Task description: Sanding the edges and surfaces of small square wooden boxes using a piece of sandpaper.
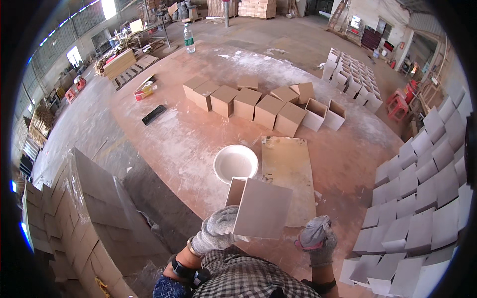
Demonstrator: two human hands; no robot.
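Note:
My left hand (216, 231), in a pale knit glove, grips a pale open-ended box (266, 208). The box is tilted above the near edge of the table, one smooth side facing up and its opening toward the left. To the right, my gloved right hand (323, 252) is closed round a wadded grey cloth (314, 232) with a pinkish edge, apart from the box. Just beyond the box stands a white bowl (217, 165); its inside looks whitish. Beside the bowl lies a stained yellowish board (288, 171).
Several brown boxes (244, 103) stand in rows across the table (174, 149), with two open pale boxes (314, 115) at their right end. A black phone (153, 114) and a water bottle (189, 38) are farther left. Stacked pale boxes (417, 198) rise at right, cardboard (107, 213) at left.

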